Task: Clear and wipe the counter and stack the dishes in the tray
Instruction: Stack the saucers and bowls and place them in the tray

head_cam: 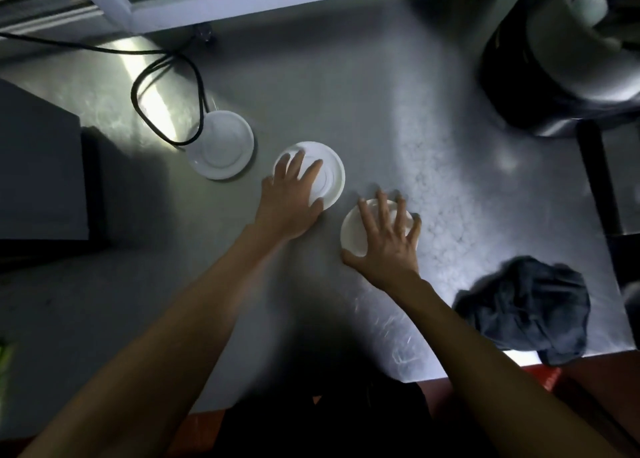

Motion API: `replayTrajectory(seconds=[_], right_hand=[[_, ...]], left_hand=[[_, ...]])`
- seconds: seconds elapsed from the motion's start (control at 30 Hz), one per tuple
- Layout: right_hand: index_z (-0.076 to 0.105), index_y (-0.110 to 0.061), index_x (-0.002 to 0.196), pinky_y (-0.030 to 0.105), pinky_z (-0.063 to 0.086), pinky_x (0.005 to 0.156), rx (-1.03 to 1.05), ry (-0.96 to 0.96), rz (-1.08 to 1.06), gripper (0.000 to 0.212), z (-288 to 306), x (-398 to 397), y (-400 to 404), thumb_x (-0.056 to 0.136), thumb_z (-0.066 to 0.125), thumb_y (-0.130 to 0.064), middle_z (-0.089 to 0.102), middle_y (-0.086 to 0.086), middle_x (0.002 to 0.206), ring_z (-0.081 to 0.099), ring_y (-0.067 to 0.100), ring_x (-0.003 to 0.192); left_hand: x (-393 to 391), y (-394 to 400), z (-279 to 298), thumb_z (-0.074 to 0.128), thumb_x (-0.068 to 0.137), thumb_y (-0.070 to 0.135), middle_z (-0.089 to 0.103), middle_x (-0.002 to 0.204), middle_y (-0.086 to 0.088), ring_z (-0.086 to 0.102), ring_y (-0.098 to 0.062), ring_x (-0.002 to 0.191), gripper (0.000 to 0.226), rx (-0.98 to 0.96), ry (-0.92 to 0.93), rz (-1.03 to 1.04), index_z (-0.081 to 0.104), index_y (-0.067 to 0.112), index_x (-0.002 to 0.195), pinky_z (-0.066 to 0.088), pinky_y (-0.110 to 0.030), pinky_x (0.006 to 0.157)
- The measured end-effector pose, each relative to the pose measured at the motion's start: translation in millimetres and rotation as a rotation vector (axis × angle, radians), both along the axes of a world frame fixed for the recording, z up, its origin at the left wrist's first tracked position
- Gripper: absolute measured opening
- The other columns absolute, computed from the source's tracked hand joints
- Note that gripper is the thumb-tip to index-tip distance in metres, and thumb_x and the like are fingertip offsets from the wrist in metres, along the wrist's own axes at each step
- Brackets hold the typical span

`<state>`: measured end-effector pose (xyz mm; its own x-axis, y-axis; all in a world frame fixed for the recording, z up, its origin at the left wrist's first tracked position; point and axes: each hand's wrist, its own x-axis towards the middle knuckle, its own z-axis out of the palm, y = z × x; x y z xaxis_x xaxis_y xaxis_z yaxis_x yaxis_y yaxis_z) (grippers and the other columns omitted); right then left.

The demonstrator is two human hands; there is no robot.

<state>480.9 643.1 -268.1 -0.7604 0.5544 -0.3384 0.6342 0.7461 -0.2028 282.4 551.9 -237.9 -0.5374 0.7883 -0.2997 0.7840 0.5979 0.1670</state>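
Both hands are lying on white saucers on the stainless steel counter (363, 104). The left hand (289, 198) is resting with fingers spread and fairly straight across the middle saucer (330, 173), its palm hiding the saucer's near left edge; whether the thumb is hooking under the rim is hard to tell. The right hand (388, 239) is covering most of the nearest saucer (351, 229), fingers splayed over its top and thumb lying along its near rim, so only the left part is showing. A third saucer (221, 146) is sitting apart to the left, with a black cable (166, 87) looping over its edge. A crumpled dark cloth (526, 308) is lying near the counter's right front corner. At top right a blurred dark appliance (540, 62) is being cut off by the frame edge.
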Motion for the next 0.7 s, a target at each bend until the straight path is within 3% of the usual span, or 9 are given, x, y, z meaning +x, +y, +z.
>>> replayTrajectory(seconds=[0.23,0.47,0.7], right_hand=[[0.006,-0.031,0.157,0.069,0.007,0.115,0.007,0.008,-0.043,0.108,-2,-16,18,0.074,0.053,-0.08,-0.005,0.006,0.166,-0.006,0.04,0.151],[0.006,-0.034,0.157,0.071,0.01,0.113,-0.01,-0.031,0.045,0.122,1,-20,33,0.06,0.056,-0.088,-0.007,0.002,0.166,-0.006,0.038,0.151],[0.021,-0.033,0.153,0.068,0.02,0.111,0.036,0.015,0.027,0.113,7,-19,28,0.059,0.066,-0.078,0.013,0.004,0.162,0.014,0.038,0.147]], left_hand=[[-14,25,-13,0.059,0.078,0.068,-0.007,0.165,-0.007,-0.007,-0.039,0.15,0.1,-0.132,-0.091,0.047,0.005,0.034,0.156,0.019,-0.066,0.113],[-15,31,-17,0.066,0.066,0.076,-0.003,0.164,-0.006,0.0,-0.04,0.149,0.113,-0.138,-0.071,0.035,0.008,0.035,0.154,0.023,-0.066,0.11],[5,11,-5,0.068,0.062,0.074,0.008,0.16,-0.007,0.012,-0.039,0.143,0.111,-0.141,-0.043,0.063,0.015,0.035,0.151,0.031,-0.06,0.105]])
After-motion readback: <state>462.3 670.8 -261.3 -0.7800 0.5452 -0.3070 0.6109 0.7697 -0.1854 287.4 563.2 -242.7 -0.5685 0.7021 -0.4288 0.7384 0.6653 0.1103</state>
